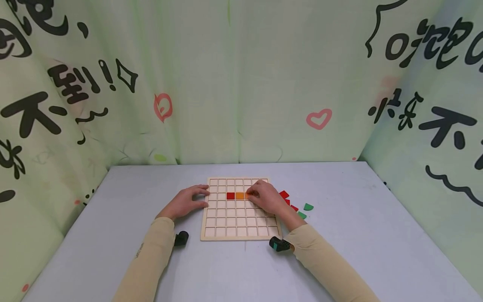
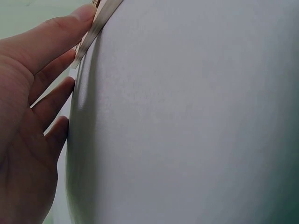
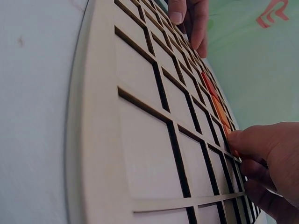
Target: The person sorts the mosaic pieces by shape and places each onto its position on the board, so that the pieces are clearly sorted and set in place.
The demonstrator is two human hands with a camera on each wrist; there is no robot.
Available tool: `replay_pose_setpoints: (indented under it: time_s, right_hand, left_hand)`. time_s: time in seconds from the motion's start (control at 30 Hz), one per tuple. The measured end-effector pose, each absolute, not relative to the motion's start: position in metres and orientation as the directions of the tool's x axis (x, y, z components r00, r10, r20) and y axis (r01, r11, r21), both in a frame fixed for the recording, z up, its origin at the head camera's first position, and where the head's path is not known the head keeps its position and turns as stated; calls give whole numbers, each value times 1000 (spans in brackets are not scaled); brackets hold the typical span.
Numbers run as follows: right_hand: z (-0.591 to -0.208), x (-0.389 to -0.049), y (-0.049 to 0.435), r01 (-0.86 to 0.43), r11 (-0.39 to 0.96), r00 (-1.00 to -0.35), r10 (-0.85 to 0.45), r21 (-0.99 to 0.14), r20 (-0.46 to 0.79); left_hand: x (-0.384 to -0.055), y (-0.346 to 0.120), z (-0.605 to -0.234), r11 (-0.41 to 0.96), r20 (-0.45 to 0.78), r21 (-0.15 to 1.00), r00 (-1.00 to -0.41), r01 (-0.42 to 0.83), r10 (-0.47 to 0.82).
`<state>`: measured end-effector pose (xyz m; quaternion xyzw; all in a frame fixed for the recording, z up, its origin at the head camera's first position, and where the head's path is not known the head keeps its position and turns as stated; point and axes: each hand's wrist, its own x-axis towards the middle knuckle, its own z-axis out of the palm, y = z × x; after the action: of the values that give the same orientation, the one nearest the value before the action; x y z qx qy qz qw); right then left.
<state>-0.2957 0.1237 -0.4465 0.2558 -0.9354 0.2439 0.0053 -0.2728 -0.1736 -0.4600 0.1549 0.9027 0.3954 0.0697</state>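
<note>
A wooden grid board [image 1: 203, 235] lies on the table, its squares mostly bare. In one row sit a red square tile [image 1: 230, 196] and, beside it, an orange square tile [image 1: 240, 196]. My right hand [image 1: 266, 198] pinches another orange tile [image 3: 227, 129] between thumb and fingers at the adjoining square; the fingertips hide most of it. At the board's left edge rests my left hand [image 1: 184, 203], thumb and fingers spread along the frame. In the left wrist view its thumb [image 2: 84, 12] lies on the board's edge.
Right of the board, partly behind the right forearm, lie several loose red tiles [image 1: 284, 194] and green quarter-round pieces [image 1: 308, 206]. Black wrist devices [image 1: 181, 238] hang under both sleeves. A pale green curtain [image 1: 241, 84] with dark lettering surrounds the white table [image 1: 113, 243].
</note>
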Motion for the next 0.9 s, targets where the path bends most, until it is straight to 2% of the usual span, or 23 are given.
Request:
replay_pose_setpoints:
  time_s: [0.4, 0.67, 0.9]
  right_hand:
    - [-445, -290, 129, -466, 734, -880, -442, -494, 175]
    - [-441, -284, 153, -416, 729, -906, -383, -543, 181]
    - [-440, -278, 181, -391, 754, -920, -333, -528, 206]
  left_hand:
    - [-272, -174, -462, 640, -6, 736, -944, 219, 330]
    - [-273, -174, -462, 644, 4, 729, -942, 232, 335]
    - [-273, -174, -462, 638, 3, 736, -943, 227, 332]
